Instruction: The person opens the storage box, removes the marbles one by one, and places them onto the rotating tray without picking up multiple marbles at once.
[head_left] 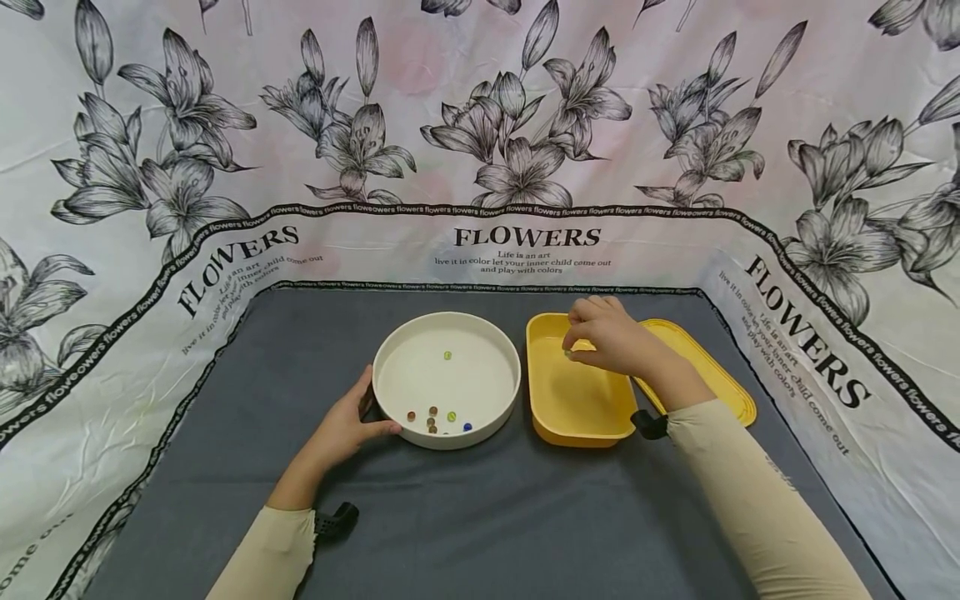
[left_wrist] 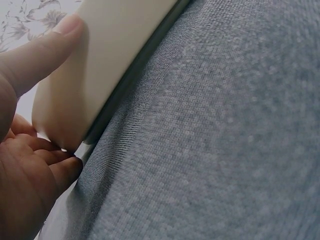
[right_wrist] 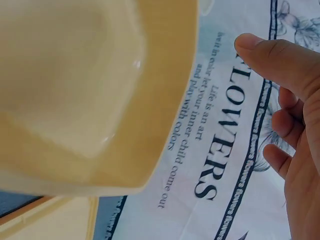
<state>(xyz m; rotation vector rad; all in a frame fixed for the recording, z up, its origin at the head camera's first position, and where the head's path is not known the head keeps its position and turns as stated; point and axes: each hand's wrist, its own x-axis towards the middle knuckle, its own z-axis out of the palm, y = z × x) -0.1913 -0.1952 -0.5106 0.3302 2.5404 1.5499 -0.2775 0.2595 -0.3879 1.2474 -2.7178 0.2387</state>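
My left hand (head_left: 341, 427) holds the near-left side of a round white tray (head_left: 501, 427). In the left wrist view, the thumb lies along the tray wall (left_wrist: 107, 55) and the other fingers reach under its lower edge. Inside lie several small marbles: brown (head_left: 432, 411), yellow-green (head_left: 452, 416) and a blue one (head_left: 468, 427). Over the far right side of a yellow rectangular container (head_left: 573, 404), my right hand (head_left: 611, 337) pinches a tiny pale thing, likely a marble (head_left: 567, 354), between thumb and index finger. The right wrist view does not show it; curled fingers (right_wrist: 285, 125) sit below the thumb.
A yellow lid (head_left: 701, 371) lies right of the container, partly behind the right forearm. A dark grey cloth (head_left: 450, 517) covers the surface, bordered by white flower-printed fabric (head_left: 517, 167) that rises at the back and sides.
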